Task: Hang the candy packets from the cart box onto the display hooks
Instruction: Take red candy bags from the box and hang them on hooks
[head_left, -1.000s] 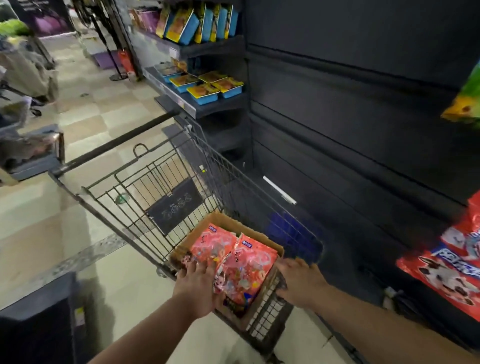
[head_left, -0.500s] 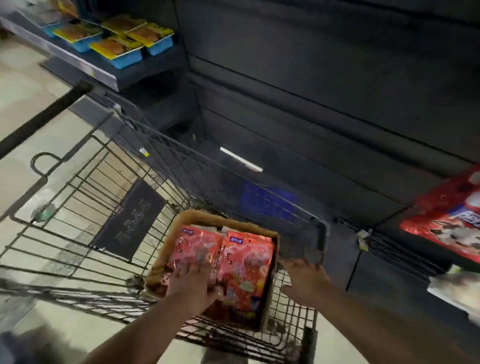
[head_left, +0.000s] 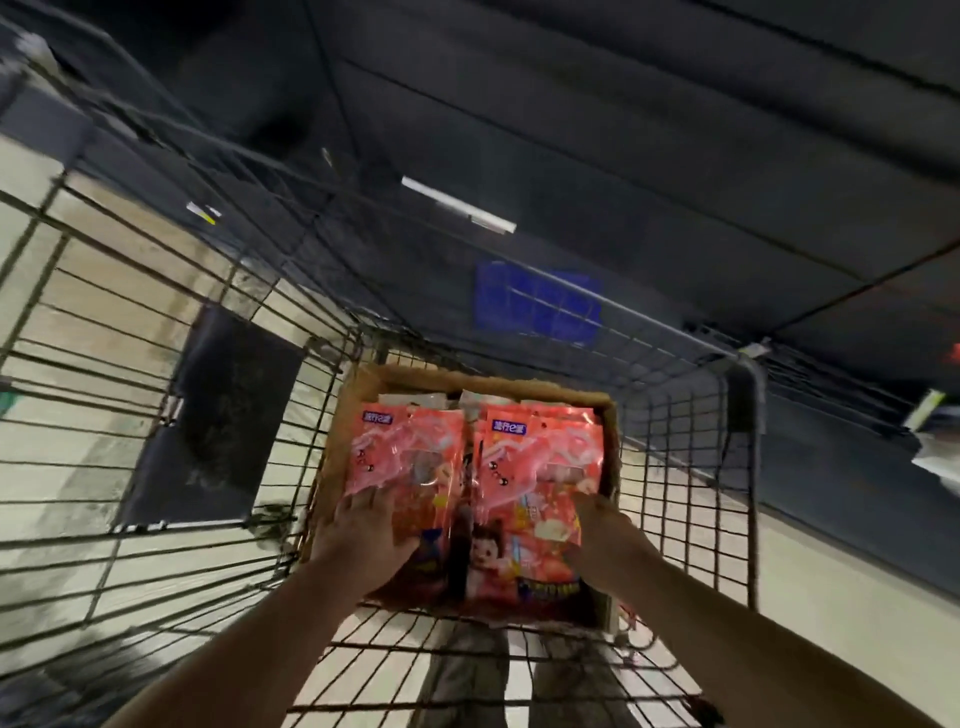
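A brown cardboard box (head_left: 363, 395) stands in the near end of the wire cart (head_left: 743, 467). It holds two upright stacks of red-pink candy packets, the left stack (head_left: 410, 447) and the right stack (head_left: 540, 457). My left hand (head_left: 363, 530) lies on the lower front of the left stack with its fingers spread flat. The fingers of my right hand (head_left: 602, 540) dip between the right stack's outer edge and the box wall, curled round that edge. No display hooks are clearly in view.
A dark slatted display wall (head_left: 623, 156) rises just beyond the cart, with a white label strip (head_left: 457, 205) and a blue tag (head_left: 537, 306). A black plaque (head_left: 228, 415) hangs on the cart's left side. Pale tiled floor (head_left: 52, 364) lies to the left.
The view has tipped down and closed in on the box. My right hand has moved from the box's outer side onto the right packet stack. My left hand stays on the left stack.
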